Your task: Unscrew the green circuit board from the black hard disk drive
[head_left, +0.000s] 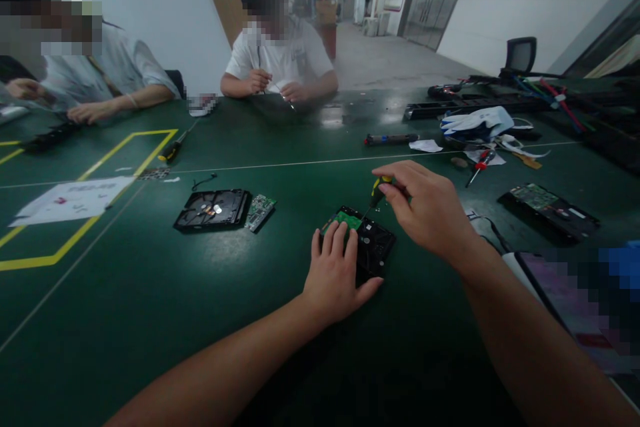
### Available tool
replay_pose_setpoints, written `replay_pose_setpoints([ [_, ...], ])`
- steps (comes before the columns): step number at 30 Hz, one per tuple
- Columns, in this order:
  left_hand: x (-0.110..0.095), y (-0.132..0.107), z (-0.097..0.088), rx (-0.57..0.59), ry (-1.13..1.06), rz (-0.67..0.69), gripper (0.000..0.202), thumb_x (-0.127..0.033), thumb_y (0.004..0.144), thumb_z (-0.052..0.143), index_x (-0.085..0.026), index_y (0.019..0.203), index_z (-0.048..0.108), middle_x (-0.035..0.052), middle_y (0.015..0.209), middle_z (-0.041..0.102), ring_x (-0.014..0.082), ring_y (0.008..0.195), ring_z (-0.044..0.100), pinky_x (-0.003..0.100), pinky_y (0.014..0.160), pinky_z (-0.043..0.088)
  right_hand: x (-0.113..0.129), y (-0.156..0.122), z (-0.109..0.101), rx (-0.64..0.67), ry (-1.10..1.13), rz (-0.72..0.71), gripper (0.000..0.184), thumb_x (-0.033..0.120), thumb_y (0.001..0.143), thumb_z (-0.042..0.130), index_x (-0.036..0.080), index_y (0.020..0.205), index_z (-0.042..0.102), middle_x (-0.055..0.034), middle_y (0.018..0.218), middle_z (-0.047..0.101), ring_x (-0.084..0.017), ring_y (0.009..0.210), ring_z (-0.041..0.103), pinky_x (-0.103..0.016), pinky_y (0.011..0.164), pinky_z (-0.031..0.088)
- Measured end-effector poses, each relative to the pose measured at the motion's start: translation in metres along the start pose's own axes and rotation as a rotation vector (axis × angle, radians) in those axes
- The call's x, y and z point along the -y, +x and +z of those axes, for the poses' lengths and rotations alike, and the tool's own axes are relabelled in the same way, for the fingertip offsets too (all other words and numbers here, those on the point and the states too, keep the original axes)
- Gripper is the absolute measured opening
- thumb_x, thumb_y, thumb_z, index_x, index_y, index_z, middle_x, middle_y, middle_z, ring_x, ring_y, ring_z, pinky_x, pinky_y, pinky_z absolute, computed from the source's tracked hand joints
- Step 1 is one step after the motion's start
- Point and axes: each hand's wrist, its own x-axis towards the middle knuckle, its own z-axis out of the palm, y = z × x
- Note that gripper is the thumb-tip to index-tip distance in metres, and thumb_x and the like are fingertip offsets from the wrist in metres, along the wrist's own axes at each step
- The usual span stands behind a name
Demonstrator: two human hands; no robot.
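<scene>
A black hard drive point(376, 248) with a green circuit board lies at an angle on the dark green table in front of me. My left hand point(331, 275) rests on it with the fingers stretched out over the board and the thumb spread along the near edge. In my right hand point(425, 205) is a yellow-and-black screwdriver point(375, 195), pinched at the handle between thumb and fingers. Its shaft slants down to the far part of the drive, beside the green board. Whether the tip sits in a screw cannot be made out. My left fingers hide part of the board.
Left of my hands lie another hard drive point(213, 209) and a loose circuit board point(261, 212). A third drive point(550, 212) is at right, near a red-handled screwdriver point(481, 165) and white gloves point(475, 123). Two people sit across the table, their hands working on things.
</scene>
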Motion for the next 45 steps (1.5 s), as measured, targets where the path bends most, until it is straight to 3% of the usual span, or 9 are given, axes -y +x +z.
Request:
replay_pose_setpoints([
  [10, -0.0003, -0.0006, -0.0010, -0.007, -0.003, 0.002, 0.092, -0.073, 0.090, 0.059, -0.011, 0.155, 0.043, 0.0248, 0.161, 0.042, 0.0441, 0.154, 0.032, 0.069, 0.127, 0.019, 0.0026, 0.0009, 0.0002, 0.038, 0.003, -0.015, 0.024, 0.014, 0.100, 0.051, 0.018, 0.116, 0.069, -0.0139, 0.117, 0.074, -0.029, 0.113, 0.067, -0.046, 0.101, 0.051],
  [16, -0.0002, -0.0004, -0.0008, 0.007, 0.001, 0.001, 0.092, -0.074, 0.090, 0.058, -0.010, 0.155, 0.044, 0.0255, 0.162, 0.040, 0.0452, 0.154, 0.031, 0.071, 0.126, 0.020, 0.0045, -0.0001, -0.0007, 0.034, -0.075, 0.038, 0.013, 0.024, 0.100, 0.061, 0.019, 0.109, 0.069, -0.0127, 0.107, 0.073, -0.030, 0.100, 0.068, -0.045, 0.089, 0.053],
  [20, -0.0006, 0.0003, -0.0019, 0.009, 0.002, 0.000, 0.092, -0.074, 0.090, 0.059, -0.009, 0.155, 0.044, 0.0258, 0.162, 0.041, 0.0452, 0.154, 0.031, 0.071, 0.126, 0.020, 0.0051, -0.0001, -0.0011, 0.027, -0.102, 0.055, 0.015, 0.030, 0.100, 0.063, 0.018, 0.107, 0.070, -0.0129, 0.105, 0.072, -0.029, 0.094, 0.068, -0.043, 0.084, 0.053],
  [27, -0.0009, -0.0001, -0.0022, 0.012, 0.004, -0.003, 0.092, -0.074, 0.091, 0.056, -0.009, 0.156, 0.043, 0.0254, 0.162, 0.040, 0.0443, 0.155, 0.030, 0.070, 0.127, 0.019, 0.0052, -0.0006, 0.0000, 0.038, 0.001, 0.020, 0.025, 0.015, 0.099, 0.057, 0.017, 0.121, 0.068, -0.0127, 0.117, 0.074, -0.028, 0.108, 0.069, -0.043, 0.097, 0.052],
  [37, -0.0015, 0.0007, -0.0025, 0.009, -0.001, -0.004, 0.093, -0.074, 0.090, 0.059, -0.010, 0.155, 0.044, 0.0254, 0.162, 0.040, 0.0447, 0.154, 0.031, 0.069, 0.127, 0.019, 0.0059, 0.0009, 0.0006, 0.033, 0.039, -0.010, 0.017, 0.019, 0.101, 0.055, 0.023, 0.108, 0.069, -0.0106, 0.110, 0.075, -0.028, 0.106, 0.069, -0.046, 0.096, 0.052],
  [45, -0.0005, -0.0006, 0.0007, 0.008, -0.006, -0.006, 0.094, -0.075, 0.089, 0.059, -0.010, 0.156, 0.043, 0.0253, 0.162, 0.041, 0.0448, 0.154, 0.031, 0.070, 0.127, 0.019, 0.0095, -0.0007, 0.0000, 0.077, 0.073, 0.005, 0.030, 0.013, 0.098, 0.051, 0.020, 0.122, 0.067, -0.0126, 0.124, 0.075, -0.029, 0.116, 0.070, -0.047, 0.103, 0.052],
])
